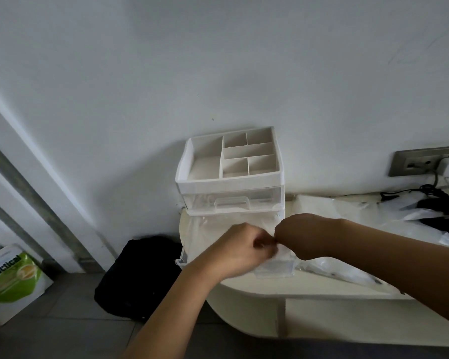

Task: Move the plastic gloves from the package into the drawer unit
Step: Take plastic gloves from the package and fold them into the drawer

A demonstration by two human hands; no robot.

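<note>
Clear plastic gloves (283, 253), a thin crumpled film, hang between a person's two hands over the pulled-out lower drawer (272, 271) of a white drawer unit (228, 181) standing against the wall on a cream table (246, 290). The left hand (240, 246) and right hand (300, 235) meet fingertip to fingertip, both with fingers curled and pinching the film; motion blur hides the finer grip. More translucent film lies inside the open drawer, while the upper drawer (232, 203) is closed and the divided tray on top holds nothing visible. A clear plastic package (332, 270) lies on the table just right of the drawer. A black bag (140, 275) and a green-and-white box (11, 281) sit on the floor at left.
</note>
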